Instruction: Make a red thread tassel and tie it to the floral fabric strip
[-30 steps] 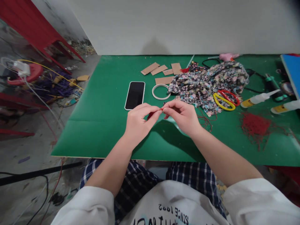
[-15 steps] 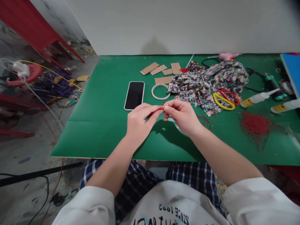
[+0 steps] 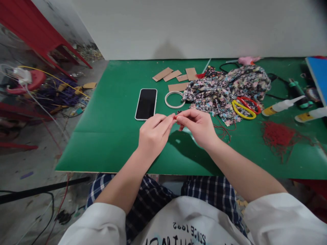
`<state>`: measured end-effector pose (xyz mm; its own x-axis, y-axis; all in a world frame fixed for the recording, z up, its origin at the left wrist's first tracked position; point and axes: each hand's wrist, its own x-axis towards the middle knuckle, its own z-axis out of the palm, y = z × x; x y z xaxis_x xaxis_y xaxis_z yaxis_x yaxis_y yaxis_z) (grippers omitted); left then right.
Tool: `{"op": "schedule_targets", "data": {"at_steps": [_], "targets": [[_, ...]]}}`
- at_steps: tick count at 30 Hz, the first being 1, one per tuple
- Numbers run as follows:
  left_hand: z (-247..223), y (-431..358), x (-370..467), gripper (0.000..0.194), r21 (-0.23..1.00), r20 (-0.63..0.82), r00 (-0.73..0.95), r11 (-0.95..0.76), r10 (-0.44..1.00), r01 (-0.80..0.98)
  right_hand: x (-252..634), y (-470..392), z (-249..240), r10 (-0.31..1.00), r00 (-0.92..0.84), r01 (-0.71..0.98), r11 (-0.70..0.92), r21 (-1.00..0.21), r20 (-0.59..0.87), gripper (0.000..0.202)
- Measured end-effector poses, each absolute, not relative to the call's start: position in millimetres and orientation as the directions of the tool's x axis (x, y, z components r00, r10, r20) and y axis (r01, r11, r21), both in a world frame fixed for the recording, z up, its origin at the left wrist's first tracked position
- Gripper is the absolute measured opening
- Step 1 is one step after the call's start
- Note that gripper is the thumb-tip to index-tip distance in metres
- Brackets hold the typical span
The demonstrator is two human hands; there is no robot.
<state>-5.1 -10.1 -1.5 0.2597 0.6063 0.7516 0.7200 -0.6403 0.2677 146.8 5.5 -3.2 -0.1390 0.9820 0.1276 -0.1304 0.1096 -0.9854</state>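
Observation:
Above the green table, my left hand (image 3: pixel 154 132) and my right hand (image 3: pixel 198 124) meet fingertip to fingertip. Between them a small piece of red cord (image 3: pixel 175 117) shows, pinched by both hands; most of it is hidden by the fingers. A little dark and red patterned material peeks out at the right fingers, too small to make out. Behind my left hand lies a phone (image 3: pixel 146 103) with a dark screen. Just beyond the fingertips is a roll of white tape (image 3: pixel 174 99). Loose red cord (image 3: pixel 224 129) trails on the table beside my right hand.
Cardboard pieces (image 3: pixel 178 87) lie near the back. Floral cloth (image 3: pixel 217 90) is heaped at centre right, with red-and-yellow-handled scissors (image 3: pixel 244 112) on it. Farther right are glue bottles (image 3: pixel 277 108), a pile of red thread (image 3: pixel 278 133) and a pink glue gun (image 3: pixel 248 60).
The fingers of my left hand have closed together and turned over the red cord, hiding the gap between thumb and forefinger. My right hand has barely shifted.

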Motion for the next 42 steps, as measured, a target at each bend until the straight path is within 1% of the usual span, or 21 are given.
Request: {"op": "schedule_targets", "data": {"at_steps": [6,12,14,16,18,21,23,25,30,37,42], "targets": [[-0.7,-9.1,-4.9,0.014,0.23,0.768,0.268,-0.641,0.582,0.732,146.5,5.5,-3.4,0.984,-0.152,-0.122,0.076,-0.99,0.094,0.014],[-1.7,-7.6,-4.0,0.013,0.231,0.786,0.255,-0.65,0.563,0.724,145.9,6.7,-5.5,0.982,-0.184,-0.231,-0.005,-0.973,0.039,0.013],[-2.4,-7.2,-3.9,0.013,0.229,0.791,0.252,-0.652,0.558,0.723,145.7,6.7,-5.8,0.982,-0.184,-0.243,-0.004,-0.97,0.042,0.013],[-3.1,-6.8,-3.8,0.014,0.23,0.792,0.253,-0.656,0.556,0.719,145.6,5.9,-5.5,0.985,-0.146,-0.176,0.062,-0.983,0.088,0.011],[-3.7,-6.4,-3.7,0.014,0.249,0.789,0.246,-0.66,0.562,0.708,145.8,4.4,-4.9,0.98,-0.095,-0.056,0.17,-0.984,0.175,0.009],[-4.1,-6.1,-3.0,0.013,0.304,0.772,0.233,-0.666,0.591,0.682,146.7,2.0,-4.5,0.944,-0.056,0.096,0.329,-0.939,0.325,0.007],[-4.3,-6.1,-2.2,0.011,0.345,0.756,0.225,-0.667,0.614,0.661,147.4,1.1,-4.8,0.918,-0.052,0.149,0.398,-0.905,0.394,0.009],[-4.8,-6.3,-1.4,0.01,0.39,0.739,0.218,-0.669,0.637,0.633,148.1,1.1,-5.1,0.905,-0.059,0.163,0.425,-0.89,0.422,0.011],[-5.0,-6.0,-1.3,0.012,0.482,0.687,0.225,-0.665,0.691,0.57,148.2,3.3,-4.4,0.917,-0.08,0.083,0.397,-0.914,0.391,0.01],[-0.6,-3.9,-4.0,0.014,0.541,0.642,0.227,-0.642,0.732,0.543,149.5,4.8,-2.7,0.951,-0.122,0.01,0.286,-0.958,0.283,0.012],[1.1,-4.0,-4.8,0.014,0.584,0.611,0.222,-0.622,0.76,0.522,151.9,6.2,1.0,0.958,-0.161,-0.031,0.234,-0.972,0.236,0.014]]}}
